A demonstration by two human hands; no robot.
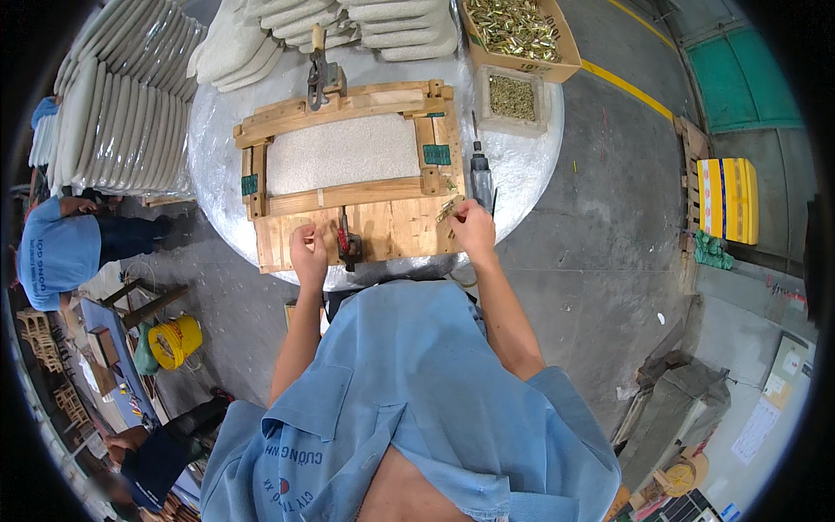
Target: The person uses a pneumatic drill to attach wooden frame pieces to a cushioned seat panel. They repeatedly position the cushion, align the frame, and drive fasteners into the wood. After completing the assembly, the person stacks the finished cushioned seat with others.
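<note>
A wooden frame jig [346, 200] lies on a plywood board [391, 228] in front of me, and a white textured cushion pad [344, 155] sits inside it. My right hand [472, 228] is at the board's right corner, fingers pinched at small gold-coloured metal fittings [448, 209]. On the board's near left part is my left hand [309, 255], its fingers curled together; what they hold, if anything, is too small to make out. Between the hands stands a red-handled toggle clamp [349, 244]. Another toggle clamp [322, 80] is at the jig's far side.
A power screwdriver [480, 174] lies right of the jig on the plastic-covered round table [539, 165]. Behind are a tray of small fittings [511, 97], a cardboard box of metal parts [570, 61] and stacked cushions [404, 26]. Co-workers [56, 248] stand at left.
</note>
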